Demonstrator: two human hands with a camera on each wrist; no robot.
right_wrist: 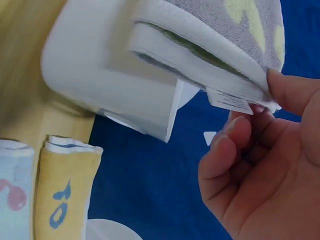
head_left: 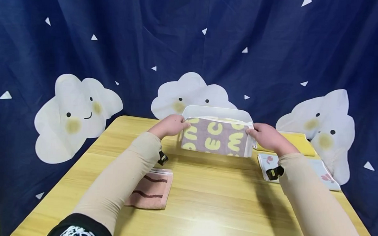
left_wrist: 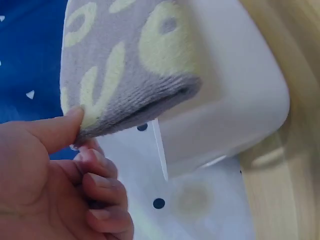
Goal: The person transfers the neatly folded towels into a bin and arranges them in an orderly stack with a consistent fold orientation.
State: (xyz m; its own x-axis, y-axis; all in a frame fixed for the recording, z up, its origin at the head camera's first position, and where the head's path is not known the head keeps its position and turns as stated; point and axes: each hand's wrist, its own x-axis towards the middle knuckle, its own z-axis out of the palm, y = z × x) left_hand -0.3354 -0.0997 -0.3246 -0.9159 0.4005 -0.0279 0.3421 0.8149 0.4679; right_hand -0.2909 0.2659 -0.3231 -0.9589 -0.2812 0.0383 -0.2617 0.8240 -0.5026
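Observation:
A folded towel (head_left: pixel 207 136), purple-grey with pale yellow letters, hangs between both hands in front of a white bin (head_left: pixel 219 111). My left hand (head_left: pixel 172 125) pinches the towel's left upper corner between thumb and fingers. At the opposite corner my right hand (head_left: pixel 268 136) pinches the white-edged end, beside a small white label (right_wrist: pixel 230 101). The wrist views show the white bin (left_wrist: pixel 230 100) close behind the towel, its side wall and rim partly covered by the cloth. In the head view the towel hides most of the bin.
A pink towel (head_left: pixel 152 190) with brown wavy stripes lies folded at the table's left, partly behind the left forearm. To the right lie a yellow towel (head_left: pixel 297 143) and a pale blue towel (head_left: pixel 319 169) with pink prints. A dark blue curtain (head_left: pixel 192 44) with clouds stands behind the wooden table (head_left: pixel 210 203).

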